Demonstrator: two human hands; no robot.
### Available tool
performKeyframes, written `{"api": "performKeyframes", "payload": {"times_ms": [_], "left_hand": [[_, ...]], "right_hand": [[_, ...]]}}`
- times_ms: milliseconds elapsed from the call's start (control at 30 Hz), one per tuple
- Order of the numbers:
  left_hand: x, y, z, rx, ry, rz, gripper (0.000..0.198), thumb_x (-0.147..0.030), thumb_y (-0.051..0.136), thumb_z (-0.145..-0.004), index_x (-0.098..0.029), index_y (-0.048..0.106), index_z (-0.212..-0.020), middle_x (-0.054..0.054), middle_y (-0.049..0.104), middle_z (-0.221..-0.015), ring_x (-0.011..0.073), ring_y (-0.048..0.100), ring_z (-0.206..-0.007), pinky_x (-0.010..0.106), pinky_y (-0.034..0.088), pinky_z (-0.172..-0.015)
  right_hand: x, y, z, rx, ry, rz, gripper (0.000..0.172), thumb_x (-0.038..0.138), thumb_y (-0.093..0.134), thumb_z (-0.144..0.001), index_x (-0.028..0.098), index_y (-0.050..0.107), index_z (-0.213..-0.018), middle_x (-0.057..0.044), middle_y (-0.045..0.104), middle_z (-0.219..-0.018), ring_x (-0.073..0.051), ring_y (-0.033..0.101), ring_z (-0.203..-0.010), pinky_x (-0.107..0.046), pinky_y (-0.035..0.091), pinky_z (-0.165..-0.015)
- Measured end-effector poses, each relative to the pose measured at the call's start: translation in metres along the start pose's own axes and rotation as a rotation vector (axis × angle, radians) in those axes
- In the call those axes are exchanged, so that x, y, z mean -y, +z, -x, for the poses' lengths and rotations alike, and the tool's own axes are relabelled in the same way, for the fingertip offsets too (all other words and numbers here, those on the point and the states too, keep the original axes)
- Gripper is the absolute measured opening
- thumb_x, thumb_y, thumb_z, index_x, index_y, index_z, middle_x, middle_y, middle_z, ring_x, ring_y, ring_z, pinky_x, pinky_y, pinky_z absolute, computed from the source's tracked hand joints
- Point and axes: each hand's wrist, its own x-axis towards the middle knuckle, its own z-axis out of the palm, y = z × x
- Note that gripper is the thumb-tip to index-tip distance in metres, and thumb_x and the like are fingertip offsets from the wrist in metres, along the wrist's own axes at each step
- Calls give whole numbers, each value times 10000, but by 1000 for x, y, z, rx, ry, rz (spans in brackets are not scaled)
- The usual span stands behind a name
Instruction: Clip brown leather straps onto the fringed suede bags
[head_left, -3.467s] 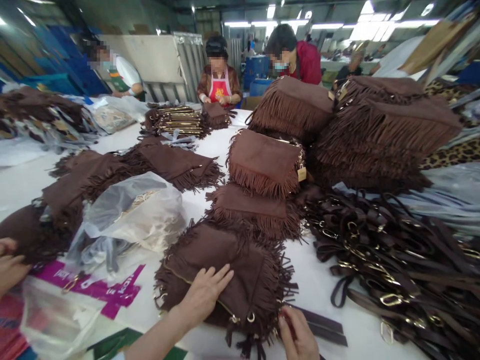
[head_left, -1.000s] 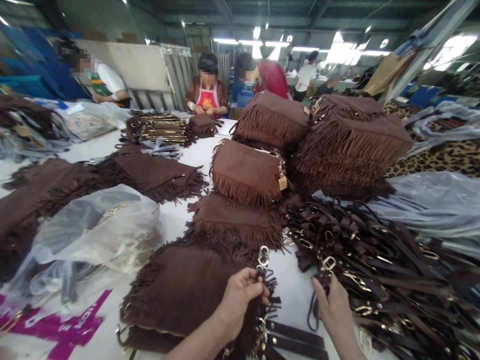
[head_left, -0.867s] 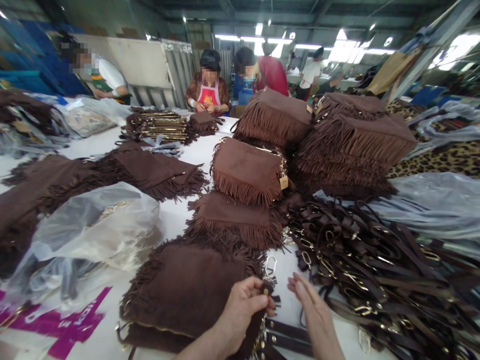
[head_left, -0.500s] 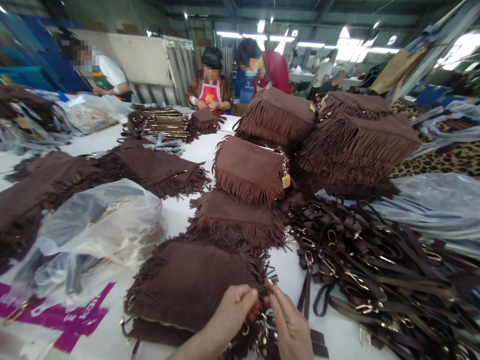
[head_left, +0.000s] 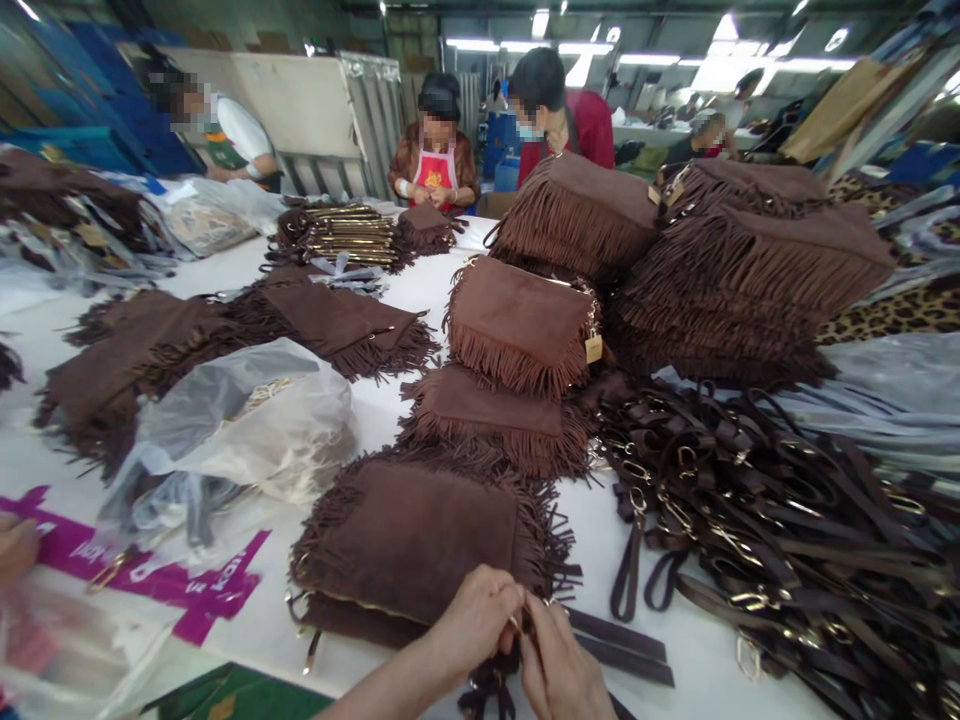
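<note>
My left hand (head_left: 480, 612) and my right hand (head_left: 561, 655) meet at the near right corner of a dark brown fringed bag (head_left: 431, 535). Both are closed in a pinch on a dark brown strap (head_left: 491, 680) with small gold metal hardware. The fingers hide most of the piece between them. The bag lies flat on the white table, its gold zipper edge towards me. Two flat brown strap ends (head_left: 622, 645) stick out to the right of my right hand.
A pile of brown straps with gold clasps (head_left: 757, 510) lies right. More fringed bags (head_left: 525, 320) are stacked behind. A clear plastic bag (head_left: 255, 420) and purple tape (head_left: 217, 600) are left. Another person's hand (head_left: 16, 545) shows at the left edge. A co-worker in a red apron (head_left: 435, 170) is opposite.
My hands have come together; before, they were slightly apart, with a gold piece at my right fingertips. The view has shifted left, and another hand and a green item have appeared.
</note>
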Motion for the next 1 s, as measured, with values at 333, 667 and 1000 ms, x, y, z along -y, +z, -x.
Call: {"api": "performKeyframes", "payload": {"times_ms": [333,667,1000], "left_hand": [[34,-15,13,-272,420,-659,320,-342,336,-859,-169,561,-712,57,587,-677,187,542,-662,296,400,-643],[66,-7,5,-315,877,-1095,162,-153,462,-773,-180,539,-913,77,533,-944,231,469,-876,386,360,-740],[68,2,-16,-396,860,-1277,140,-79,446,-743,-140,547,-819,105,550,-891,254,474,-879,412,379,-772]], "right_hand": [[0,13,24,-150,262,-77,213,224,374,-870,203,517,-1026,-66,668,-874,-174,663,-770,-249,549,-647],[-8,30,46,-215,276,51,261,287,333,-901,175,513,-1053,-94,647,-824,-191,654,-698,-265,542,-566],[-2,27,32,-177,190,255,241,247,331,-905,139,464,-1074,-106,641,-825,-171,643,-689,-236,533,-540]]}}
